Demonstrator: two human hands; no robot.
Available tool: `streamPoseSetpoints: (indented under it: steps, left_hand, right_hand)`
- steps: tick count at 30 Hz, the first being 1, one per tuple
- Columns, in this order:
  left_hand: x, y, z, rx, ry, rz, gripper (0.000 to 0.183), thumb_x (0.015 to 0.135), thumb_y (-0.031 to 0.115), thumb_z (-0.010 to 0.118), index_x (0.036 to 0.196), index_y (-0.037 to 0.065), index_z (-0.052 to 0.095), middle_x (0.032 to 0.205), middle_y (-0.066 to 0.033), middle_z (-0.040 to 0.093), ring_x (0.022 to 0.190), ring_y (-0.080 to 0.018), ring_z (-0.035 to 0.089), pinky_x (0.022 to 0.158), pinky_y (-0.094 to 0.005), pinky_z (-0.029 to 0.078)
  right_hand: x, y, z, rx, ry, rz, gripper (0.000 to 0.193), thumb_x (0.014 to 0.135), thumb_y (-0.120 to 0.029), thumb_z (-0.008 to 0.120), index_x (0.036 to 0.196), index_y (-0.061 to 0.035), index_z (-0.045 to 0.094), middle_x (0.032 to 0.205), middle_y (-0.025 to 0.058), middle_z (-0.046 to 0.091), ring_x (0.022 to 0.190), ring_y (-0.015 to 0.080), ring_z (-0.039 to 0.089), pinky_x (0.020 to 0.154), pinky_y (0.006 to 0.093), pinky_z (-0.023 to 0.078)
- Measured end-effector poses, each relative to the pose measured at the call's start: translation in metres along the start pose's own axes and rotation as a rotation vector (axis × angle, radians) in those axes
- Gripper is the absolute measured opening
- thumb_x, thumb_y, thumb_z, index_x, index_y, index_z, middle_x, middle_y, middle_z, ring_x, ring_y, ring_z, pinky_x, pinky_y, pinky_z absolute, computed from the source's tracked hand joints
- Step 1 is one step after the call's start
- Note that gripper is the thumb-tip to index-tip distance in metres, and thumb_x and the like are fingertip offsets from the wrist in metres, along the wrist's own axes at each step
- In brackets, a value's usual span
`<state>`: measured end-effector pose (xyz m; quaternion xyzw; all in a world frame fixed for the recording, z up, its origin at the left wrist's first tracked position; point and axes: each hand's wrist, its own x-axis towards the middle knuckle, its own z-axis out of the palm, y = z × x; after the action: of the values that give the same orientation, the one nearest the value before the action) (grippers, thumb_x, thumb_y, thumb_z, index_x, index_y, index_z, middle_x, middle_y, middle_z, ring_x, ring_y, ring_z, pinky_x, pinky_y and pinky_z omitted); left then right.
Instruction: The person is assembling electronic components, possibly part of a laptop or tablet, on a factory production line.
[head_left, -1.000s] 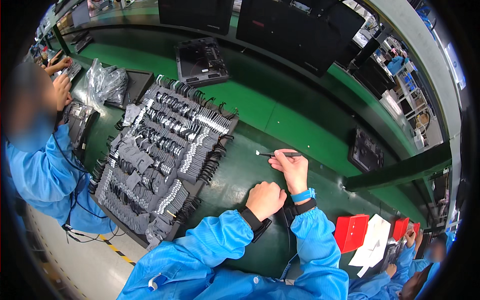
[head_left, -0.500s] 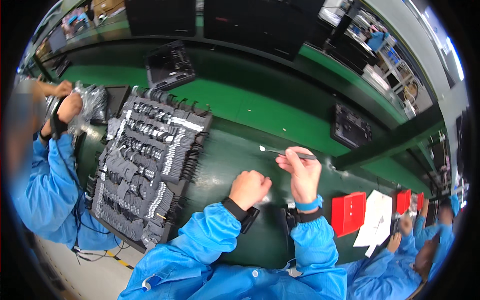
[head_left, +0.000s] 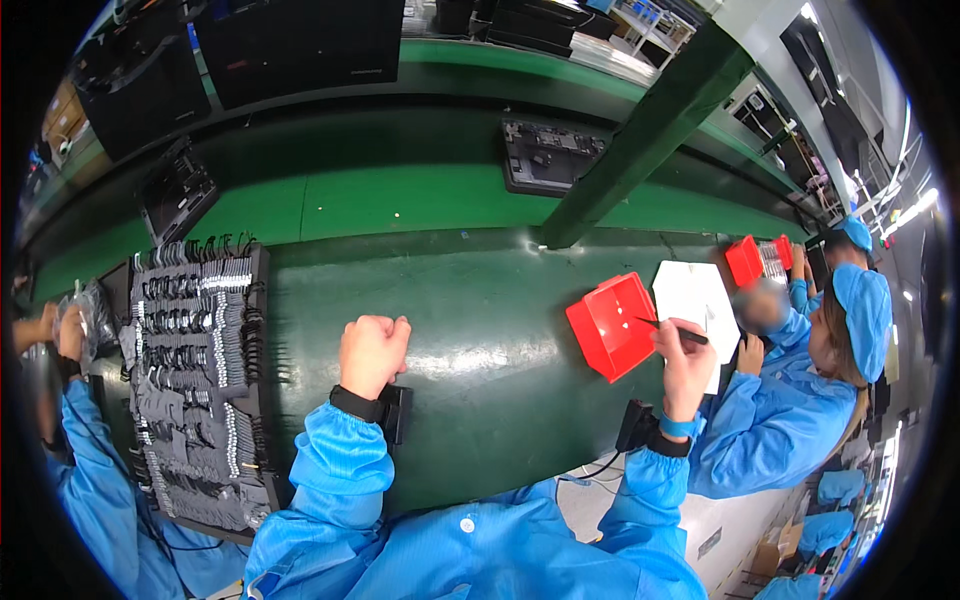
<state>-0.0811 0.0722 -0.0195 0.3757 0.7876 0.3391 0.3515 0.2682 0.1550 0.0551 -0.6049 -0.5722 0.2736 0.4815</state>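
I see the left hand (head_left: pixel 372 352), left of centre, curled in a fist over the smooth, glossy green tabletop (head_left: pixel 490 420), and the right hand (head_left: pixel 684 372), right of centre, gripping one pair of slim black tweezers (head_left: pixel 692 336), tip over one open red plastic box (head_left: pixel 612 350) holding small white pieces (head_left: pixel 620 310). Beside the box lies one flat white paper sheet (head_left: pixel 692 288); at frame left, one dark tray (head_left: pixel 259 310) carries packed rows of grey parts (head_left: pixel 185 375). Toward the top I count two open black rectangular housings (head_left: pixel 552 158) and, upper right, one green post (head_left: pixel 652 140).
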Motion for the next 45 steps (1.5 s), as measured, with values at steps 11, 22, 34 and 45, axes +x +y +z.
streamPoseSetpoints:
  steps: [11,22,34,45]
  left_hand:
    - [0.01,-0.004,0.006,-0.356,0.063,0.148,0.048,0.091,0.028,0.06,0.051,0.004,0.05,0.043,-0.0054,0.053,0.033,-0.0088,0.045,0.032,-0.0274,0.033]
    - [0.109,0.098,-0.028,0.072,-0.278,0.33,0.03,0.092,0.027,0.057,0.079,0.0,0.061,0.06,-0.0025,0.059,0.045,-0.0076,0.05,0.043,-0.0226,0.04]
    - [0.229,0.145,0.088,0.265,-0.043,0.09,0.051,0.084,0.044,0.059,0.093,-0.005,0.067,0.098,-0.0254,0.065,0.09,-0.031,0.066,0.084,-0.0415,0.051]
    - [0.268,0.132,0.113,0.243,0.04,0.162,0.05,0.088,0.037,0.045,0.115,-0.005,0.054,0.115,-0.0313,0.058,0.106,-0.0463,0.057,0.096,-0.0477,0.043]
  right_hand:
    - [-0.052,-0.018,0.119,0.432,-0.706,0.175,0.02,0.098,-0.016,0.045,0.089,0.0005,0.052,0.072,0.0071,0.06,0.06,0.0141,0.062,0.053,0.0252,0.049]
    - [-0.091,0.029,0.079,0.048,-0.794,0.086,0.017,0.093,-0.017,0.057,0.092,0.0002,0.059,0.071,0.0053,0.062,0.064,0.0124,0.066,0.054,0.0239,0.049]
    - [-0.108,0.047,0.075,0.188,-0.605,0.158,0.017,0.09,-0.014,0.062,0.088,0.0026,0.062,0.069,0.0082,0.066,0.064,0.0143,0.069,0.056,0.0247,0.052]
    - [-0.108,0.043,0.076,0.174,-0.593,0.166,0.015,0.088,-0.012,0.062,0.086,0.0029,0.063,0.067,0.0092,0.066,0.064,0.0151,0.069,0.058,0.0252,0.053]
